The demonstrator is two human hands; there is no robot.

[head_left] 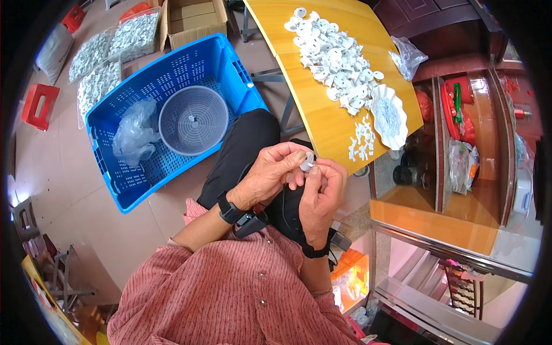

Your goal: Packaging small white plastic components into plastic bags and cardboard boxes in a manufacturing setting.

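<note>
Above my lap, my left hand (pixel 271 173) pinches a white round plastic part (pixel 306 160) between thumb and fingers. My right hand (pixel 323 194) meets it from the other side, its thumb and forefinger closed on a small white plastic piece at the part's edge. The fingers partly cover both pieces. On the yellow table (pixel 276 31) lies a large heap of similar white plastic parts (pixel 339 63). Closer to me is a scatter of small white pieces (pixel 362 140), beside a white scalloped dish (pixel 395 136) holding more small pieces.
To my left stands a blue plastic crate (pixel 127 198) with a grey round basket (pixel 192 150) and a clear plastic bag (pixel 137 132) inside. Bags of white parts (pixel 135 34), an open cardboard box (pixel 195 11) and a red stool (pixel 40 106) are beyond. Shelves (pixel 440 167) stand at right.
</note>
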